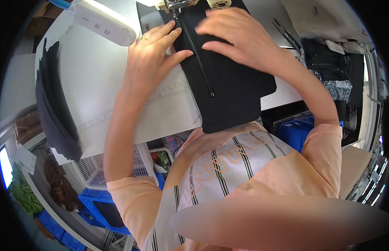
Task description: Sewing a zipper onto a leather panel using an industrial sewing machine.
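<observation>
A black fabric panel (236, 90) lies on the sewing table, its lower end hanging at the front edge. Along it runs a metal zipper (197, 60), with the slider at the end nearer me. The far end of the zipper sits by the presser foot (175, 11) of a sewing machine. My left hand (148, 56) lies flat along the panel's left edge, fingers stretched toward the foot and thumb near the zipper. Over the right part of the panel is my right hand (240, 39), fingers outstretched, thumb apart, slightly blurred. It holds nothing; whether it touches the cloth I cannot tell.
Dark fabric pieces (56, 100) lie at the table's left edge. A white device (104, 23) on a blue cable overhangs the far left. A ruler scale (165, 94) marks the tabletop. Below stands a white basket (92, 172); at right lie tweezer-like tools (285, 33) and black plastic packages (326, 60).
</observation>
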